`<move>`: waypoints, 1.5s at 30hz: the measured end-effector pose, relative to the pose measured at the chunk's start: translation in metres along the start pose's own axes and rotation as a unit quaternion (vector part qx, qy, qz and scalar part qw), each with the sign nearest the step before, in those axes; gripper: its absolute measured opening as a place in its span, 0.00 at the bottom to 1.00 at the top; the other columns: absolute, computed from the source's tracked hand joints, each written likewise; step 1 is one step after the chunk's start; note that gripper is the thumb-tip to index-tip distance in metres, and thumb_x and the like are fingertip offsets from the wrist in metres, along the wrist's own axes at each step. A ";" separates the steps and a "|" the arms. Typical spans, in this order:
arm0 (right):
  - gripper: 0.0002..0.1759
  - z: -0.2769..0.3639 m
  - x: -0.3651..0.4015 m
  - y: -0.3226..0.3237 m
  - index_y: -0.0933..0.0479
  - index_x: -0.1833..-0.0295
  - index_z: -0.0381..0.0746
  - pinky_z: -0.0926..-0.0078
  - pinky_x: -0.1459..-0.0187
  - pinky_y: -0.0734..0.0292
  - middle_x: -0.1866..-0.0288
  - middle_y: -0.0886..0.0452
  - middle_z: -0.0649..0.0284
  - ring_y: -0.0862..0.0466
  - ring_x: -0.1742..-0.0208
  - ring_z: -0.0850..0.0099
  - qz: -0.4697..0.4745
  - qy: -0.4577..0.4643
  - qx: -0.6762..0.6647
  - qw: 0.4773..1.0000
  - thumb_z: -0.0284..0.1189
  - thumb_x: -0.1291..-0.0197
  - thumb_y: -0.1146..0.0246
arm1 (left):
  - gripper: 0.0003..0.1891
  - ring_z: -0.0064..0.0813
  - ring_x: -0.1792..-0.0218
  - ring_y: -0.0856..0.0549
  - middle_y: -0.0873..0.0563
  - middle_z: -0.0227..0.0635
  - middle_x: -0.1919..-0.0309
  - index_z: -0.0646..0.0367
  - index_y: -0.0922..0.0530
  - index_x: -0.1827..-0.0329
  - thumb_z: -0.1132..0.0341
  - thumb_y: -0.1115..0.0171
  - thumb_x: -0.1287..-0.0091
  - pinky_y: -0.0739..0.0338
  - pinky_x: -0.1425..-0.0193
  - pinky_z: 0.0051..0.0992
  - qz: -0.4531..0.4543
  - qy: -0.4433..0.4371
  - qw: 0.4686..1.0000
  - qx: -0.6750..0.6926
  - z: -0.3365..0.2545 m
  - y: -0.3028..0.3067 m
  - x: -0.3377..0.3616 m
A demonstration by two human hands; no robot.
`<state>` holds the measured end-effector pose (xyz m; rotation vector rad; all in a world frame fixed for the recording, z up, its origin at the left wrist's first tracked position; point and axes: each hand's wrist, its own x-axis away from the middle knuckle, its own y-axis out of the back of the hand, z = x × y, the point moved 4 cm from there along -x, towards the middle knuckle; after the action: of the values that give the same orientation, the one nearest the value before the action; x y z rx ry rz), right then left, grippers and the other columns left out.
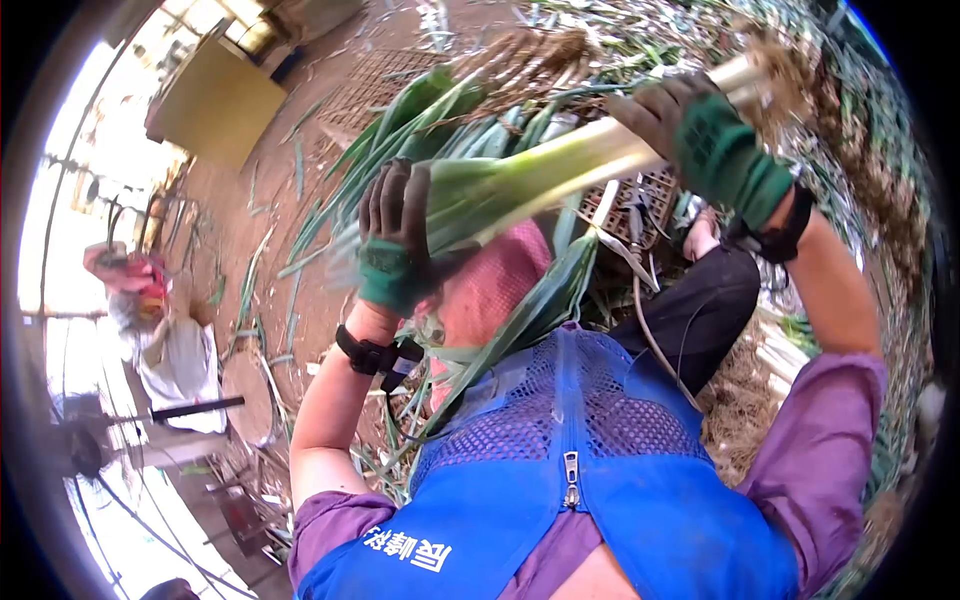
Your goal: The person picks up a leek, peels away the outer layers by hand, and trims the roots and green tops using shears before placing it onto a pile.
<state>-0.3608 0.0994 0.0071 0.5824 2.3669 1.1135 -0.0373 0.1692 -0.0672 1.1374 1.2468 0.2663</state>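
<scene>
A bunch of leeks [520,170] stretches across the view in front of my chest, its leafy end blurred. My right hand [690,130], in a green and dark glove, is closed round the pale stems near the roots. At the leafy end, my left hand [395,225], gloved the same way, has its fingers bent over the green leaves. One loose leek leaf [530,310] lies slanting against my blue vest [640,490]. Beneath the bunch, more leeks with brown roots [530,60] lie piled.
Leaf scraps [860,190] cover the ground on the right. A lattice crate [655,200] stands below the leeks, with a thin hose [640,310] nearby. Under my left forearm is a pink textured thing [500,280]. A yellowish board [220,100] stands at upper left.
</scene>
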 end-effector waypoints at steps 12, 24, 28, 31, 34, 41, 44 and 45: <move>0.32 -0.103 0.252 0.175 0.27 0.35 0.41 0.57 0.57 0.21 0.63 0.18 0.56 0.17 0.62 0.57 -0.019 -0.236 0.333 0.913 0.32 0.48 0.32 | 0.45 0.53 0.27 0.33 0.31 0.53 0.28 0.63 0.38 0.23 0.51 0.26 0.38 0.38 0.25 0.47 -0.170 -0.164 0.969 0.075 -0.101 -0.059 -0.183; 0.32 0.072 0.669 0.196 0.25 0.42 0.28 0.55 0.48 0.20 0.47 0.17 0.39 0.16 0.48 0.45 -0.014 -0.936 0.100 0.338 0.43 0.44 0.32 | 0.40 0.56 0.31 0.28 0.29 0.56 0.32 0.59 0.34 0.26 0.59 0.26 0.41 0.32 0.28 0.46 0.217 -0.132 0.948 0.191 -0.139 -0.229 -0.148; 0.32 0.149 0.792 0.068 0.23 0.42 0.28 0.63 0.39 0.25 0.42 0.19 0.40 0.17 0.42 0.51 0.139 -0.934 -0.051 0.324 0.44 0.43 0.35 | 0.41 0.49 0.34 0.24 0.26 0.50 0.34 0.58 0.31 0.28 0.58 0.24 0.46 0.29 0.30 0.40 0.434 0.016 0.884 0.173 -0.124 -0.272 -0.108; 0.34 0.171 0.798 0.035 0.27 0.39 0.29 0.65 0.38 0.26 0.44 0.18 0.41 0.18 0.42 0.52 0.056 -0.987 -0.046 0.141 0.45 0.42 0.36 | 0.41 0.50 0.34 0.24 0.24 0.52 0.36 0.60 0.29 0.30 0.52 0.25 0.46 0.28 0.32 0.40 0.458 0.014 0.876 0.152 -0.116 -0.284 -0.090; 0.48 0.175 0.793 0.025 0.40 0.34 0.20 0.62 0.41 0.23 0.44 0.20 0.39 0.18 0.43 0.54 -0.073 -0.993 -0.086 0.032 0.47 0.48 0.30 | 0.40 0.50 0.37 0.20 0.19 0.53 0.40 0.63 0.28 0.32 0.51 0.26 0.45 0.27 0.34 0.39 0.490 0.055 0.854 0.168 -0.107 -0.296 -0.073; 0.58 0.180 0.802 0.010 0.46 0.31 0.17 0.64 0.37 0.26 0.33 0.28 0.37 0.21 0.38 0.54 -0.122 -0.991 -0.049 -0.034 0.49 0.50 0.26 | 0.29 0.20 0.63 0.21 0.16 0.30 0.61 0.62 0.26 0.39 0.53 0.27 0.36 0.26 0.62 0.22 0.540 0.242 0.716 0.370 -0.118 -0.357 -0.023; 0.56 0.178 0.792 0.013 0.44 0.30 0.18 0.65 0.36 0.26 0.34 0.26 0.37 0.20 0.38 0.55 -0.080 -0.991 -0.107 0.007 0.51 0.48 0.28 | 0.29 0.20 0.65 0.20 0.16 0.28 0.61 0.60 0.25 0.37 0.55 0.26 0.37 0.26 0.64 0.22 0.526 0.276 0.657 0.463 -0.114 -0.385 -0.001; 0.55 0.180 0.789 0.014 0.44 0.30 0.18 0.65 0.36 0.27 0.35 0.26 0.37 0.20 0.38 0.55 -0.074 -0.991 -0.113 0.014 0.51 0.47 0.29 | 0.27 0.19 0.66 0.20 0.16 0.27 0.62 0.60 0.24 0.39 0.57 0.26 0.36 0.26 0.64 0.22 0.531 0.281 0.669 0.439 -0.112 -0.385 0.001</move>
<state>-0.8919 0.6487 -0.2595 0.6493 -0.5043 -0.2557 -0.2841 0.0487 -0.3588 2.7695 1.0596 1.0250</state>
